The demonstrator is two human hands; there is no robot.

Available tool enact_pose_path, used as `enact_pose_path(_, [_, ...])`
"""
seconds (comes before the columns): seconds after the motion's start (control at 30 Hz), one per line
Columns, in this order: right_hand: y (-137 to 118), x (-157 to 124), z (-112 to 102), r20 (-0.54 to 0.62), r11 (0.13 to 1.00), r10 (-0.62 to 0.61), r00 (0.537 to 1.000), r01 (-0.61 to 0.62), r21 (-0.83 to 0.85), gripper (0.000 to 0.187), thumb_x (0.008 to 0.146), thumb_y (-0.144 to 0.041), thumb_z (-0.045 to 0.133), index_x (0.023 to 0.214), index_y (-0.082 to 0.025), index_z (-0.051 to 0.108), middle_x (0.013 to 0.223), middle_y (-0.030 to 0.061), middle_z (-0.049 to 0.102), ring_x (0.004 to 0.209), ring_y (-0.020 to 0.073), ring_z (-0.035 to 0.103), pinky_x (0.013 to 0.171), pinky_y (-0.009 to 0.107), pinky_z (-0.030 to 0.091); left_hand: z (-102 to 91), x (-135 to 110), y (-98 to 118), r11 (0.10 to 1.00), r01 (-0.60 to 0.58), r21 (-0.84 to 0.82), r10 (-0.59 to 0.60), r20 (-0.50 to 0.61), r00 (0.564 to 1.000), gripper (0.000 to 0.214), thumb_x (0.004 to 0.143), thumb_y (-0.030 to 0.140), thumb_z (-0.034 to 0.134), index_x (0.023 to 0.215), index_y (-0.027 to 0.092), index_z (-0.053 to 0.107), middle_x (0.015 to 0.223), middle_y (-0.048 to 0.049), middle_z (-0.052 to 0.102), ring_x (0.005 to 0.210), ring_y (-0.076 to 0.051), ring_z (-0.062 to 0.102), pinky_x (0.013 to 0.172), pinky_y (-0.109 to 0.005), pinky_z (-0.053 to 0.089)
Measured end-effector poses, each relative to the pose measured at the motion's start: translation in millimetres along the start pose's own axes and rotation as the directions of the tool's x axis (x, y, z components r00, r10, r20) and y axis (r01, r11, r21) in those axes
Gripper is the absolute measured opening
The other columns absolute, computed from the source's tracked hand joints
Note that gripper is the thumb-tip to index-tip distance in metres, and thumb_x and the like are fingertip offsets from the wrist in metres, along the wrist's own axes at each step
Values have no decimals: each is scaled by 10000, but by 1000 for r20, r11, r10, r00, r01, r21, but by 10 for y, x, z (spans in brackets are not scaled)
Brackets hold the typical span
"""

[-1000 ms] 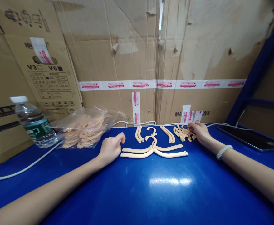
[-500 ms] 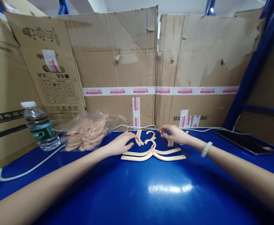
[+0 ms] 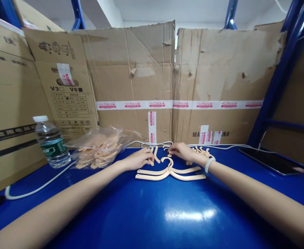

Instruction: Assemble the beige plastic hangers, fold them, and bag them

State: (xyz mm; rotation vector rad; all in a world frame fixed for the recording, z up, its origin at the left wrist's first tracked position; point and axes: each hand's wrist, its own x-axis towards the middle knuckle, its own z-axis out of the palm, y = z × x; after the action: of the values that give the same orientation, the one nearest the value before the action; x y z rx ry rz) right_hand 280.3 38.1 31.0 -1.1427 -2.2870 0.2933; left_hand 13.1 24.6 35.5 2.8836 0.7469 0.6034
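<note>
On the blue table (image 3: 152,214) lie cream plastic hanger parts. Two put-together hangers (image 3: 170,172) rest flat in the middle, hooks pointing away from me. My left hand (image 3: 139,159) lies just behind their left end, its fingers closed on a curved cream arm piece (image 3: 155,155). My right hand (image 3: 183,151), with a white bead bracelet on the wrist, reaches in from the right and pinches a small cream hook piece (image 3: 168,149). Several loose cream pieces (image 3: 202,151) lie beyond my right wrist.
A clear bag of cream parts (image 3: 98,148) and a water bottle (image 3: 52,142) stand at the left. White cable (image 3: 35,188) runs along the back and left. A dark tablet (image 3: 270,161) lies at the right. Cardboard boxes (image 3: 141,83) wall the back; blue rack posts (image 3: 279,79) stand right.
My right hand left the loose pieces at the right and came to the middle hook piece. My left hand opened from a fist and reached forward onto the curved arm piece. The view tilted up.
</note>
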Motion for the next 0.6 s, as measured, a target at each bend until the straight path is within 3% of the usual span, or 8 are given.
enact_pose_path(0.2, [-244,-275,-44,-205,923,102,973,-16,384,331,915,-439,478,1017,-164,631,802,62,702,667,178,663,642,319,534,-52,-177,236,999,43,-20,-47,-236,971,196,915,111,407,928,178,591,897,-50,647,826,-171,608,766,-315,492])
enact_pose_path(0.3, [-524,-552,49,-233,836,164,959,-10,548,400,890,-514,522,1058,-170,635,874,82,713,760,186,687,674,318,554,-33,-313,486,997,46,-65,-66,-340,938,252,945,108,332,1024,171,563,924,-63,641,822,-151,616,764,-294,511])
enact_pose_path(0.33, [-622,-645,98,-228,789,197,954,-17,614,398,873,-518,559,1057,-177,649,885,79,715,770,183,687,687,317,556,-12,-349,580,995,40,-88,-69,-367,928,217,954,134,361,1025,177,562,960,-69,647,857,-156,621,796,-302,513])
enact_pose_path(0.4, [-800,-807,201,-138,552,325,935,-70,831,376,800,-486,689,1027,-187,697,867,69,720,783,183,683,733,327,554,46,-398,757,968,-3,-249,-107,-425,899,142,952,186,446,1008,184,576,1067,-97,651,945,-180,629,829,-314,526])
enact_pose_path(0.47, [-933,-917,293,-53,382,385,922,-106,918,364,772,-479,727,991,-189,727,861,75,727,811,196,679,748,337,551,116,-420,899,932,-21,-363,-145,-423,895,134,944,195,481,963,194,614,1071,-95,663,989,-197,632,825,-313,537])
enact_pose_path(0.6, [-1024,-995,402,-9,325,386,922,-127,937,319,729,-446,778,921,-194,744,840,63,732,762,178,674,706,305,539,257,-419,1034,860,-2,-510,-236,-402,885,98,880,174,586,806,200,644,904,-57,667,867,-181,648,782,-306,547])
